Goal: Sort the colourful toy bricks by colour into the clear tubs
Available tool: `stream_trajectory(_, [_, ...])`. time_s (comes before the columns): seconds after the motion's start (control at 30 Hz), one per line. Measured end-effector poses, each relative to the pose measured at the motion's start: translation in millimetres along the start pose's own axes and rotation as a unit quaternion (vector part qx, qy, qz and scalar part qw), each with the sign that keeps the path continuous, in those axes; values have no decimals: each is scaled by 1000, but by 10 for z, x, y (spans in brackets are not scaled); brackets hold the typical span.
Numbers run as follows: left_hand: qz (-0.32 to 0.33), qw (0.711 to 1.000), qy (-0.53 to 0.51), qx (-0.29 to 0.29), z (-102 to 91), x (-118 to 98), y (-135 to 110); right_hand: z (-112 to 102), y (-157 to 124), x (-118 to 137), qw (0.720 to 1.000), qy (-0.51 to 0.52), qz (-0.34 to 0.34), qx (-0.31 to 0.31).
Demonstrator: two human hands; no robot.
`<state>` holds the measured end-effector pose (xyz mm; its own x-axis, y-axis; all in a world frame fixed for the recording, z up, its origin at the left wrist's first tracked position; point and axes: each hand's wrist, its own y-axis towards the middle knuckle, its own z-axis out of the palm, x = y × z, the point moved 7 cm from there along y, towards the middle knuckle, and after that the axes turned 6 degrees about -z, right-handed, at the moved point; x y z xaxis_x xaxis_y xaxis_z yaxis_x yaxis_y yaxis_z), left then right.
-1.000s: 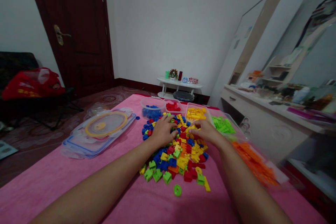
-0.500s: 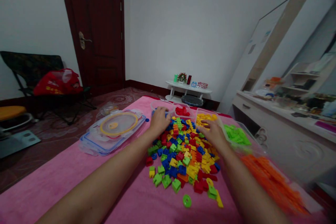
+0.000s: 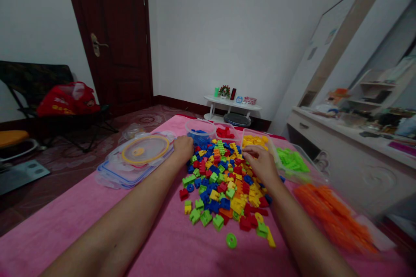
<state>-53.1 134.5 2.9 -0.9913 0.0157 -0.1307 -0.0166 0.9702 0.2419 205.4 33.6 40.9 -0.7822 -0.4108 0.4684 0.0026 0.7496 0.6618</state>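
Observation:
A heap of mixed plastic building blocks (image 3: 221, 181) in red, blue, yellow, green and orange spreads over the pink cloth (image 3: 182, 242). My left hand (image 3: 183, 148) is down on the cloth between the lids and a round clear tub of blue blocks (image 3: 200, 137). Its fingers are curled under and hidden; I cannot make out what they hold. Over the heap's right side, by the clear box of yellow blocks (image 3: 255, 140), is my right hand (image 3: 261, 163). Its fingers are bent and drawn together, and anything between them is too small to name.
Stacked clear lids (image 3: 130, 169) with blue and yellow rims lie left. Behind the heap stands a tub of red blocks (image 3: 225, 132). To the right are boxes of green blocks (image 3: 292, 160) and orange blocks (image 3: 331, 216). A green wheel (image 3: 231, 240) lies in front.
My left hand has moved from above the blue blocks' tub leftward and down to the cloth beside the lids, covering a small blue piece's spot. My right hand's fingers have drawn closer together.

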Motion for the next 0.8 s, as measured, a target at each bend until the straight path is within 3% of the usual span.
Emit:
stream_trajectory(0.17, [25, 999, 14, 40, 151, -9, 82, 36, -26, -26, 1000, -9, 3, 13])
stream_trajectory(0.37, [48, 997, 13, 64, 160, -14, 59, 129, -61, -82, 999, -30, -7, 37])
stream_trajectory(0.67, [28, 997, -11, 69, 15, 6, -21, 183, -72, -26, 996, -44, -11, 81])
stream_trajectory(0.8, [70, 990, -50, 107, -158, -155, -53, 150, -65, -5, 995, -46, -5, 84])
